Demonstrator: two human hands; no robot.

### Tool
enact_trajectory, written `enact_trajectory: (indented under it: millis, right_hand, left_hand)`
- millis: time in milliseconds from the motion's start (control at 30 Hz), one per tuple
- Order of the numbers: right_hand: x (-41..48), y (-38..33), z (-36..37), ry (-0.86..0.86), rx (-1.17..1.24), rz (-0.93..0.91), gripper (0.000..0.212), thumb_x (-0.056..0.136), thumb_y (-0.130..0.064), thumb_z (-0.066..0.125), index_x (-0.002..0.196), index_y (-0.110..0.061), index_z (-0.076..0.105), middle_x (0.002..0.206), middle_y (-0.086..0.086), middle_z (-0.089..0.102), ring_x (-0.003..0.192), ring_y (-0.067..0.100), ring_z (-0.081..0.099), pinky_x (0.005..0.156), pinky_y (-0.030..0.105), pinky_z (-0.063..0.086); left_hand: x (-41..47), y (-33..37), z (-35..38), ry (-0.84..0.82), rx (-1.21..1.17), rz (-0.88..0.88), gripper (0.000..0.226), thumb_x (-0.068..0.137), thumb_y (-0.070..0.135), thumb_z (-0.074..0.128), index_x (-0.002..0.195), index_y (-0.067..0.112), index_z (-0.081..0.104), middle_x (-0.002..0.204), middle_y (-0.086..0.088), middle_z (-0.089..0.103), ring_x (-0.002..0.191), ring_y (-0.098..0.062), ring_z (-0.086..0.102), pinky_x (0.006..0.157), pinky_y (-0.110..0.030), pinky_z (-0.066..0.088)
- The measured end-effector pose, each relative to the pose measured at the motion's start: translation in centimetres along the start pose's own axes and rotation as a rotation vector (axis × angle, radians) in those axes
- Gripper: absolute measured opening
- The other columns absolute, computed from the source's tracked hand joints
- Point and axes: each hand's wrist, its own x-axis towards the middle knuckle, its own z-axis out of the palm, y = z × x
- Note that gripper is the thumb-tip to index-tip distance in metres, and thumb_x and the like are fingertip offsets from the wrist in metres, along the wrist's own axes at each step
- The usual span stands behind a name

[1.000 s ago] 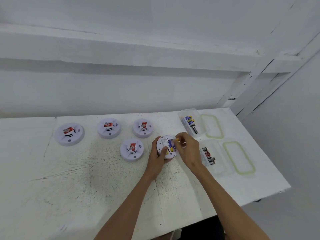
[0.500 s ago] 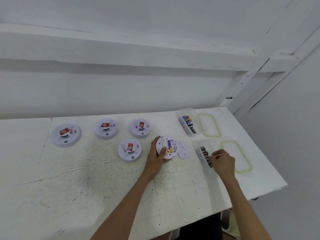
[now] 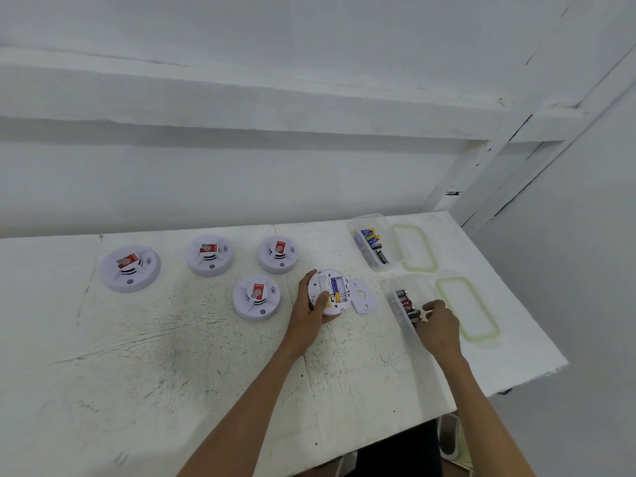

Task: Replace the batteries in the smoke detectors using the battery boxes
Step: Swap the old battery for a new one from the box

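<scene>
Head view: our left hand [image 3: 306, 318] grips the upturned smoke detector [image 3: 327, 287]; to its right, our right hand [image 3: 442, 327] is in the battery box [image 3: 416, 285], grip unclear to us.

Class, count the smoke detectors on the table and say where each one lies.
5. Back row: left detector, middle detector, right detector. The front detector lies nearer, before them. The upturned detector, its battery bay open, is held by the left hand. None seems hidden.

Scuffed white table [image 3: 144, 366] against white walls [image 3: 241, 173]
</scene>
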Motion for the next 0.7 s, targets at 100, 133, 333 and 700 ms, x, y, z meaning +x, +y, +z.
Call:
enact_trajectory:
  millis: [100,133,333,700]
  right_hand:
    - [-0.2,-0.4,-0.1,0.004,-0.016,-0.006,0.038,0.086,0.006,0.055,0.123,-0.004,0.055,0.117,0.020,0.060,0.109,0.034,0.055,0.081,0.034,0.044]
    - [-0.3,-0.7,-0.2,0.019,-0.015,-0.016,0.038,0.086,0.007,0.053,0.122,-0.004,0.056,0.117,0.019,0.060,0.108,0.033,0.056,0.081,0.034,0.044]
    - [-1.7,-4.5,-0.3,0.237,0.071,-0.285,0.016,0.092,-0.005,0.057,0.104,-0.010,0.067,0.116,0.009,0.056,0.085,0.026,0.060,0.074,0.031,0.043]
    - [-2.1,-10.0,3.5,-0.093,-0.018,-0.858,0.026,0.086,-0.021,0.074,0.111,-0.018,0.065,0.147,0.001,0.046,0.124,0.016,0.054,0.091,0.024,0.046]
  left_hand:
    - [0.1,0.0,0.0,0.002,-0.001,-0.007,0.054,0.108,0.013,0.053,0.157,0.027,0.033,0.147,0.005,0.052,0.121,-0.008,0.065,0.087,-0.037,0.064]
    - [0.1,-0.1,0.0,0.003,-0.004,-0.008,0.054,0.108,0.013,0.053,0.157,0.027,0.033,0.147,0.005,0.052,0.121,-0.008,0.065,0.087,-0.038,0.064]
    - [0.3,-0.4,-0.1,0.001,-0.019,-0.009,0.054,0.108,0.016,0.054,0.156,0.029,0.034,0.151,0.002,0.051,0.129,-0.019,0.062,0.092,-0.048,0.062]
    - [0.3,-0.1,0.0,0.006,0.005,0.004,0.052,0.108,0.016,0.054,0.155,0.029,0.037,0.150,0.001,0.053,0.131,-0.022,0.061,0.093,-0.050,0.062]
